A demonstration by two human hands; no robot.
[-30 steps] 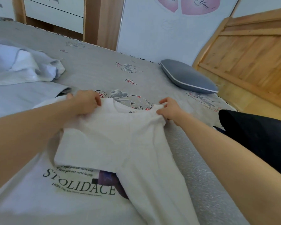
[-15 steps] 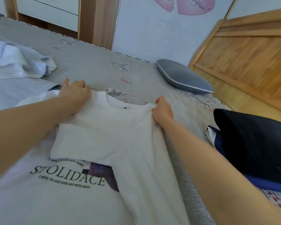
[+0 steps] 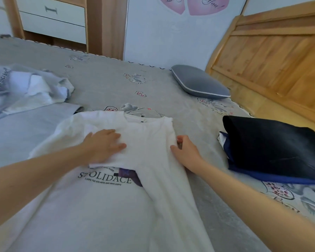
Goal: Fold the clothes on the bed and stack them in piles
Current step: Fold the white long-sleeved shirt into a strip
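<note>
A white T-shirt [image 3: 153,151] with dark printed lettering lies on the grey bed [image 3: 107,82], its right side folded inward over the print. My left hand [image 3: 105,144] presses flat on the folded sleeve part, fingers straight. At the shirt's right edge my right hand [image 3: 186,151] touches the fabric with thumb and fingers loosely bent. A dark folded pile [image 3: 275,148] with a navy garment under a black one sits to the right.
A heap of unfolded pale blue and white clothes [image 3: 25,88] lies at the far left. A grey pillow [image 3: 198,82] rests near the wooden headboard [image 3: 271,57]. A pale grey garment [image 3: 25,128] is spread under the shirt at left.
Both hands have let go of the shirt's shoulders and slid down toward me. The left hand now lies flat on the fold; the right moved to the side edge.
</note>
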